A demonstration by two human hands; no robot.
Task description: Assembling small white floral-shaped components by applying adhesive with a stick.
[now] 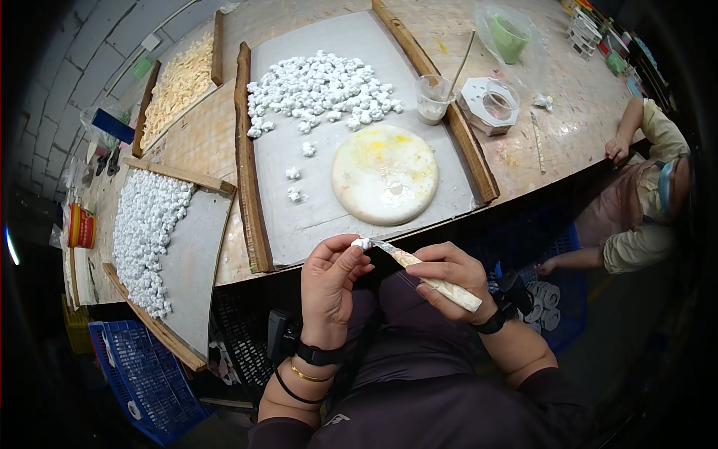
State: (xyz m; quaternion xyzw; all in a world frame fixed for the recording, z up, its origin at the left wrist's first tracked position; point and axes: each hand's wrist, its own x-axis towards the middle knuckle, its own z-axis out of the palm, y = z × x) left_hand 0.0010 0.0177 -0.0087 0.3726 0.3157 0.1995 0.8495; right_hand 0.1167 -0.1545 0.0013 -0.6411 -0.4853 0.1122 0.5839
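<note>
Just off the table's near edge, my left hand (pixel 329 280) pinches a small white lumpy piece (pixel 363 243) between thumb and fingers. My right hand (pixel 455 278) grips a knife-like tool (pixel 461 297) with a thick, cream, wrapped handle. Its thin metal tip (pixel 383 245) meets the white piece or lies right beside it. Beyond my hands, a round off-white slab (pixel 385 198) with yellow smears and a wet-looking patch rests on a paper-lined tray (pixel 314 239). Similar white pieces (pixel 321 90) are heaped at the tray's far end, with a few lying singly at its left.
Wooden rails (pixel 258 217) edge the tray. A clear cup (pixel 432 101) with a stick stands at its right rail. Another tray of white pieces (pixel 149 232) lies left, cream pieces (pixel 179 82) farther back. A blue crate (pixel 142 374) sits below; another person (pixel 636 187) is at right.
</note>
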